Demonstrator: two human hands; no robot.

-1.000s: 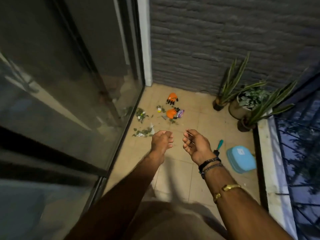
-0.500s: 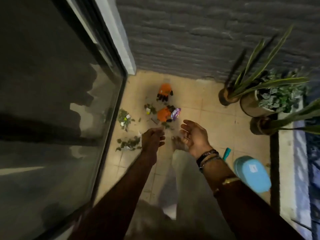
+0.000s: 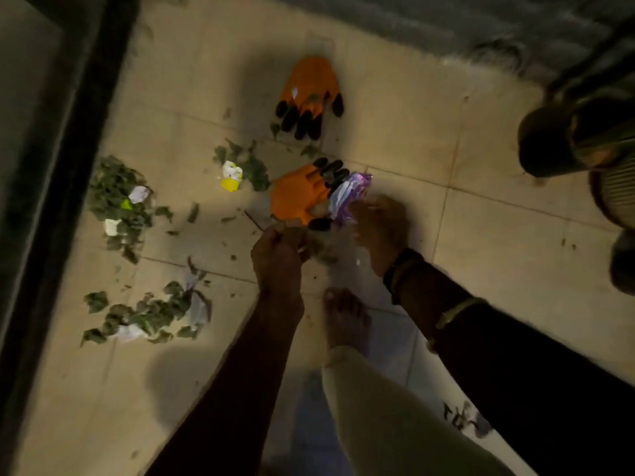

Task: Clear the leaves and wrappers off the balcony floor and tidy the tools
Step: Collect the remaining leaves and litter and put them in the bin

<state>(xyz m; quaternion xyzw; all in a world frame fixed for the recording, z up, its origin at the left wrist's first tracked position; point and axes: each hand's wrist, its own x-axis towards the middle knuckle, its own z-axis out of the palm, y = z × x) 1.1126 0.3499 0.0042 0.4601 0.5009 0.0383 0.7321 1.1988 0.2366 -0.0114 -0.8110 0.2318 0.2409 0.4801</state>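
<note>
Two orange gardening gloves with black fingertips lie on the tiled floor, one farther away [image 3: 309, 91] and one nearer [image 3: 295, 197]. A purple wrapper [image 3: 354, 187] rests against the nearer glove. My right hand [image 3: 378, 231] reaches down to it, fingertips at the wrapper's lower end; blur hides whether they grip it. My left hand [image 3: 278, 262] is curled into a fist just below the nearer glove, beside a thin twig [image 3: 254, 219]. Leaf piles mixed with paper scraps lie at left [image 3: 113, 197] and lower left [image 3: 144, 314]. A white-and-yellow wrapper [image 3: 232, 175] sits among leaves.
The dark sliding-door frame [image 3: 51, 166] runs down the left side. Plant pots [image 3: 556, 142] stand at the right, against the grey brick wall [image 3: 446, 22]. My bare foot [image 3: 347, 321] is planted below my hands. A few leaves [image 3: 460, 415] lie at lower right.
I have bent down close to the floor. Both hands dropped from mid-air to the nearer orange glove, and my right hand now touches the purple wrapper.
</note>
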